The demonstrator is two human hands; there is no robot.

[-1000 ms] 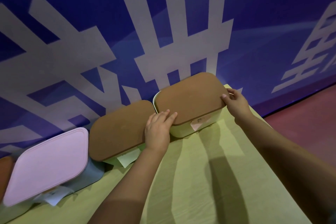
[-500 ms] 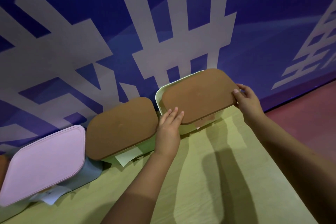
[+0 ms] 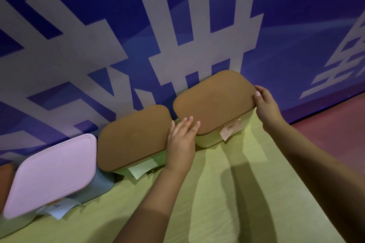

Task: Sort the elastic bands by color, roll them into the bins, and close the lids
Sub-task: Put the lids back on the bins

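brown lid is under both hands. left hand fingers straight and together, laid flat on the lid's near-left corner, pressing down, not curled round anything. right hand fingers wrap the lid's right edge, thumb tip on top at the rim, so it pinches that end. held at opposite ends probably to square the lid and seat it evenly on the pale green bin below. lid looks level and down on the rim; whether it is fully snapped in i cannot tell.

bin carries a pinkish paper label on its front, writing too small to read, likely the colour tag for sorting. just left, nearly touching, a second bin with brown lid shut and a pale green note. further left a pink lid on a grey-blue bin with a white note. sliver of another brown lid at the frame's left edge. all lined up against the blue wall banner at the back of the yellow-green surface, labels facing the person.

no elastic bands visible; presumably inside the shut bins. judged stage: last lid closing.
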